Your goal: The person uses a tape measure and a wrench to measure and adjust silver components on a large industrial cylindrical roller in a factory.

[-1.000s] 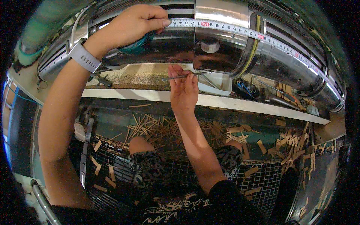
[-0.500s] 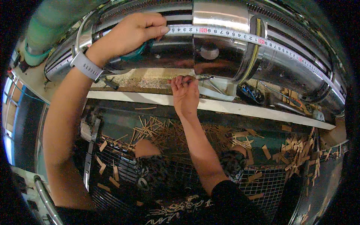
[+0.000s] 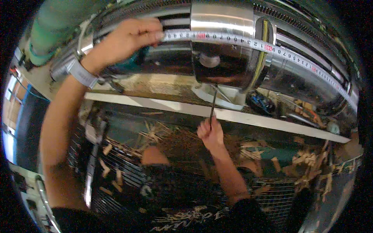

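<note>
The tape measure is already laid out along the machine roller, crossing its bright steel sleeve. At the roller's left part, the left hand pinches the tape between thumb and fingers. Below the roller, the right hand has its fingers curled around a thin dark rod, which points up at the sleeve's lower edge; whether its tip touches cannot be told. The tape is not yet let go.
</note>
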`<action>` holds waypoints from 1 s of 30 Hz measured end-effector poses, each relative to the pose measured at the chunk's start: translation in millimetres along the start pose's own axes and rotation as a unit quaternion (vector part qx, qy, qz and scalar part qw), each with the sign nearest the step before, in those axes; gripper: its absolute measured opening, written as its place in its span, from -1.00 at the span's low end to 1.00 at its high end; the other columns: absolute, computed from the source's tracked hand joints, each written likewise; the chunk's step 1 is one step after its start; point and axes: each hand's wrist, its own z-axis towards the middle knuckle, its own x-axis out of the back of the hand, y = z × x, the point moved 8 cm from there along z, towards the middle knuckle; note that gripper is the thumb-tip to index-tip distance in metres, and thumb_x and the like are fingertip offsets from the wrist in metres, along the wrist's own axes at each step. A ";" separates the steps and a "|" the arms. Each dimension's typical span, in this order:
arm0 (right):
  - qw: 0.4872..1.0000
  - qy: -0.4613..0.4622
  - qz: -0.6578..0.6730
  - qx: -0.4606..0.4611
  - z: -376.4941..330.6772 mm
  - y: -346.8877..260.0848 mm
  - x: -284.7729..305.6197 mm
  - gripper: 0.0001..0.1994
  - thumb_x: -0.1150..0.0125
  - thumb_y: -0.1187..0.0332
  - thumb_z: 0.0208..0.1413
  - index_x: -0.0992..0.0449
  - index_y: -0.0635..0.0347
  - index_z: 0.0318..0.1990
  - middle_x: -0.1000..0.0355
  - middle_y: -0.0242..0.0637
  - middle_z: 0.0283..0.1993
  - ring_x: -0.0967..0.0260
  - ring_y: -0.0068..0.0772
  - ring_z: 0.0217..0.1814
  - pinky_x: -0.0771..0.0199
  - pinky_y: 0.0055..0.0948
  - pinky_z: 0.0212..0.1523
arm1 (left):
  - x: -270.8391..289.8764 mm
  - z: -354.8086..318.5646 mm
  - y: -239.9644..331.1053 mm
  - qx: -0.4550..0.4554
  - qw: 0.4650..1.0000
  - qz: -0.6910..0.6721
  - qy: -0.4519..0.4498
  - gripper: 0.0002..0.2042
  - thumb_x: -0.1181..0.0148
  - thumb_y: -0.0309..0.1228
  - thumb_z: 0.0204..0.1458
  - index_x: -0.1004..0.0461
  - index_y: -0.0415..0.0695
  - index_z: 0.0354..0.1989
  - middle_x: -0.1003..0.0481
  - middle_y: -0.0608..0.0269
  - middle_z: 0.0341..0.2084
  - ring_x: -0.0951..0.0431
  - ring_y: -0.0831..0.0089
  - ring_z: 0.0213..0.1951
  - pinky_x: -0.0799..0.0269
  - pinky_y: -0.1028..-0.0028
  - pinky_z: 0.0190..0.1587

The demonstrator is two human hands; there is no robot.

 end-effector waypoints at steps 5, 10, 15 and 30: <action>0.856 0.235 -0.418 0.192 -80.4 -125.5 51.0 -0.58 0.20 0.07 0.19 -0.16 0.10 -0.64 -0.11 -0.41 -0.69 -0.01 -0.58 -0.67 0.02 -0.53 -0.63 | -5.4 -1.6 -8.4 0.019 0.999 -0.037 0.018 -0.74 0.06 -0.35 0.10 -0.20 -0.27 -0.54 -0.12 0.27 -0.58 -0.21 0.46 -0.44 -0.14 0.51 -0.34; 0.799 0.130 -0.530 0.255 -44.5 -134.7 -14.6 -0.73 0.11 0.20 0.19 -0.33 0.23 -0.39 -0.25 -0.43 -0.53 -0.18 -0.55 -0.46 -0.20 -0.54 -0.36 | -1.0 3.6 -2.3 0.024 1.000 -0.010 -0.006 -0.70 0.07 -0.28 0.11 -0.25 -0.26 -0.56 -0.15 0.30 -0.61 -0.19 0.52 -0.47 -0.13 0.55 -0.37; 0.905 0.012 -0.417 0.088 0.3 -78.3 -22.1 -0.75 0.02 0.17 0.15 -0.42 0.16 -0.33 -0.35 -0.43 -0.43 -0.25 -0.52 -0.42 -0.29 -0.52 -0.38 | 0.3 5.0 -1.6 0.038 0.999 0.009 0.007 -0.69 0.06 -0.28 0.11 -0.25 -0.26 -0.57 -0.15 0.26 -0.62 -0.20 0.47 -0.48 -0.14 0.53 -0.36; 0.587 0.150 -0.751 0.263 -39.7 -148.1 -86.6 -0.87 0.00 0.32 0.12 -0.36 0.18 -0.30 -0.37 -0.04 -0.42 -0.34 -0.03 -0.44 -0.33 -0.36 -0.43 | -1.5 0.6 -8.0 -0.016 0.999 0.011 0.033 -0.73 0.05 -0.29 0.09 -0.31 -0.24 -0.53 -0.26 0.21 -0.62 -0.27 0.41 -0.50 -0.21 0.47 -0.35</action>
